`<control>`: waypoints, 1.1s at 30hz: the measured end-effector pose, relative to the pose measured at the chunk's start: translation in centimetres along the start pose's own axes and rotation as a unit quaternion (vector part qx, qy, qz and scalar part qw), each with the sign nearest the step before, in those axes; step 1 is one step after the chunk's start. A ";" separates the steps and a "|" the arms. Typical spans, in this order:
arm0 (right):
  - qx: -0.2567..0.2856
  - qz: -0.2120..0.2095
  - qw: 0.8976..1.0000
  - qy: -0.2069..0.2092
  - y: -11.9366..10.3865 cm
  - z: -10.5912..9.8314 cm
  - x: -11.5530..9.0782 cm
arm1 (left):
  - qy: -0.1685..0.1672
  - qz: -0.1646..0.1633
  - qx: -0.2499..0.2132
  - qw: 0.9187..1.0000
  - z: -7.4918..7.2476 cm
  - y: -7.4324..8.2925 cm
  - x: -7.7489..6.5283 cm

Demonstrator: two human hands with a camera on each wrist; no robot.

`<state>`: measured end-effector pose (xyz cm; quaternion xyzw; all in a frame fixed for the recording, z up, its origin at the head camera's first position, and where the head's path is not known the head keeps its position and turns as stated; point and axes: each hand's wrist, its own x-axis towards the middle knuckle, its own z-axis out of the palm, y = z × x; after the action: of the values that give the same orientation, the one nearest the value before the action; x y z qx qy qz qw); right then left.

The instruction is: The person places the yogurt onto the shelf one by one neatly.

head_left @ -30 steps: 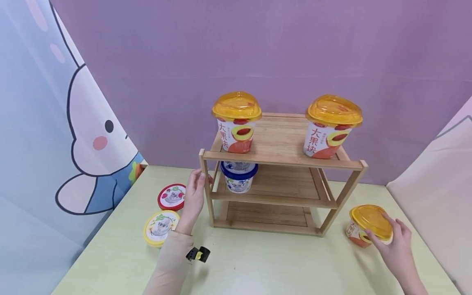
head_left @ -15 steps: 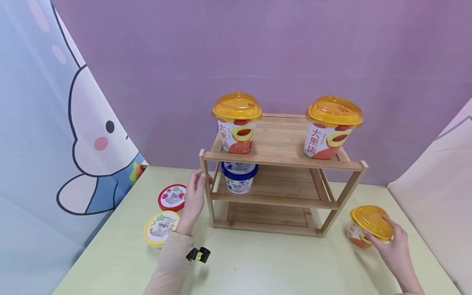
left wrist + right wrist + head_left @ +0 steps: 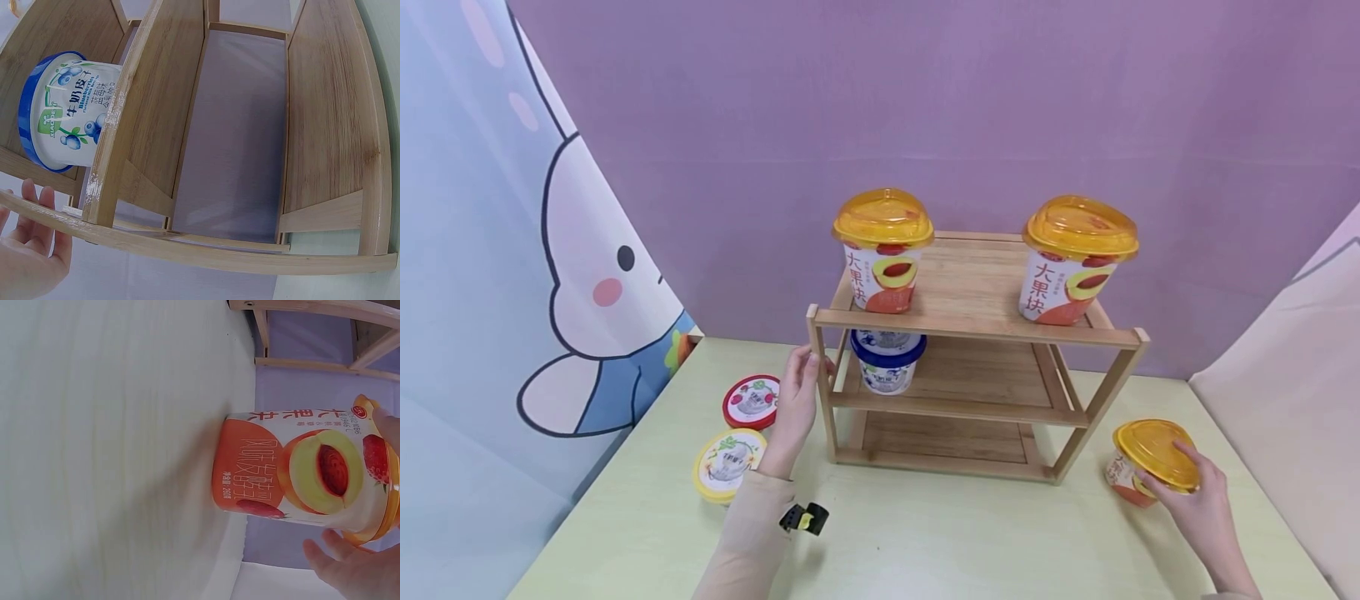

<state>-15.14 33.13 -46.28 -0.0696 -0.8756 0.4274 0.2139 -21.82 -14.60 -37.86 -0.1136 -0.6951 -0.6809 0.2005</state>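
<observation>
My left hand (image 3: 797, 400) grips the left front post of a three-tier wooden rack (image 3: 977, 408); in the left wrist view its fingers reach round behind the post. At the right, my right hand (image 3: 1202, 517) holds a peach yogurt cup (image 3: 1127, 475) by its amber domed lid, thumb and fingers on either side of the rim. The right wrist view has this cup (image 3: 294, 465) close to the table, its peach print facing the camera. Two matching cups stand on the rack's top shelf, a left one (image 3: 883, 267) and a right one (image 3: 1063, 279).
A blue-lidded blueberry tub (image 3: 887, 367) stands on the middle shelf at the left. On the table left of the rack are a red-lidded tub (image 3: 751, 402) and a yellow-lidded tub (image 3: 726, 467). A purple cloth (image 3: 775, 167) hangs behind the rack.
Both hands keep their hold, and the rack and cups stay in place. My right hand's fingers shift only slightly on the lid.
</observation>
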 end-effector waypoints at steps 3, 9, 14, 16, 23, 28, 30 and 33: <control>-0.003 -0.014 1.000 0.002 0.1 0.0 0.1 | 0.000 -0.001 0.000 1.000 0.0 0.0 0.0; -0.015 0.003 1.000 -0.003 2.3 0.2 0.5 | 0.002 -0.003 0.006 1.000 0.0 0.0 -0.1; -0.046 0.016 0.999 0.015 7.8 0.9 1.7 | 0.000 -0.005 0.011 1.000 0.0 0.1 -0.1; -0.051 0.021 0.998 0.016 9.2 1.1 2.0 | 0.000 -0.004 0.013 1.000 0.0 0.1 -0.1; -0.049 0.034 0.998 0.009 10.1 1.0 2.0 | 0.001 0.000 0.004 1.000 0.0 0.1 0.0; -0.052 0.011 0.998 0.025 8.9 0.6 1.8 | 0.002 -0.001 0.010 1.000 0.0 0.0 0.0; -0.044 0.000 0.999 0.021 7.0 0.2 1.5 | 0.002 -0.003 0.009 1.000 0.0 0.0 0.0; -0.021 -0.009 1.000 0.003 2.8 -0.7 0.7 | 0.000 -0.002 0.005 1.000 0.0 0.0 0.0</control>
<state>-15.61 35.59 -47.86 -0.0671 -0.8844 0.4069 0.2186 -21.85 -14.60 -37.86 -0.1114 -0.6986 -0.6779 0.1998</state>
